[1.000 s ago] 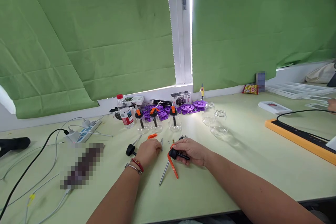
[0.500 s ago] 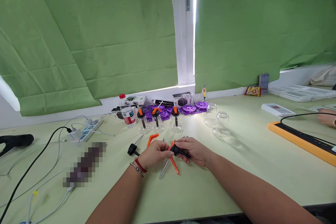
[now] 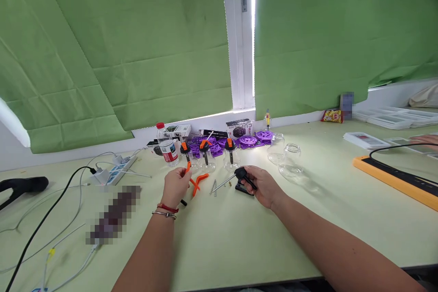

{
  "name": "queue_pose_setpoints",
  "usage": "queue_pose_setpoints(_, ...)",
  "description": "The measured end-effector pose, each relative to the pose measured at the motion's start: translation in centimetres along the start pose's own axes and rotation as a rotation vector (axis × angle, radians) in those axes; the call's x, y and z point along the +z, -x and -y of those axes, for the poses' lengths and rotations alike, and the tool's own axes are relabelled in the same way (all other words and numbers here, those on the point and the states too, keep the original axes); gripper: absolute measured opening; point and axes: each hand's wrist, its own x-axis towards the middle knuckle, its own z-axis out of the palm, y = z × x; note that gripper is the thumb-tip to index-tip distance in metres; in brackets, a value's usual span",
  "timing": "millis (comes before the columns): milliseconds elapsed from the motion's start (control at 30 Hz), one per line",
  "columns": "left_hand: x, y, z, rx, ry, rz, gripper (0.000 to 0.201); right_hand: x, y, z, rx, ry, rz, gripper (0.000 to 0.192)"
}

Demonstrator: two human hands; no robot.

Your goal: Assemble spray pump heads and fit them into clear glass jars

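Note:
My left hand (image 3: 175, 187) is closed on a bent orange handle (image 3: 189, 167), its lower end sticking out below the fingers. Behind that hand a black tube end (image 3: 184, 202) shows on the table; the rest is hidden. My right hand (image 3: 264, 188) grips a black cap (image 3: 241, 173) with a black stem, and a metal rod (image 3: 224, 184) points left from it. Between the hands lie another orange handle (image 3: 200, 179) and several thin metal rods (image 3: 215, 189). A black slotted part (image 3: 243, 189) rests under my right hand.
Three glass jars with black-and-orange tops (image 3: 205, 157) stand behind the hands. Two open glass jars (image 3: 290, 162) are at right. Purple parts (image 3: 248, 141), boxes (image 3: 238, 128) and a water bottle (image 3: 168, 148) line the back. Cables and a power strip (image 3: 122, 168) lie left; a co-worker's hand (image 3: 424, 139) is far right.
My hands have moved apart. The orange handle went left with my left hand, while the black cap with its rod stays in my right. Small parts between them are now uncovered.

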Motion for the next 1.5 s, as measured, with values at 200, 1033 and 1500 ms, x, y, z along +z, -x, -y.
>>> queue_pose_setpoints(200, 1.7, -0.6, 0.5, 0.039, -0.299, 0.060, 0.027, 0.0, -0.1, -0.7, 0.030, 0.044, 0.040, 0.030)
queue_pose_setpoints(1033, -0.8, 6.5, -8.0, 0.677, -0.205, 0.294, 0.057, 1.4, 1.9, -1.6, -0.388, 0.354, 0.498, 0.043)
queue_pose_setpoints(1500, -7.3, 0.0, 5.1, -0.011, -0.186, -0.323, 0.035, 0.8, 1.2, -2.3, -0.367, 0.377, 0.414, 0.057)
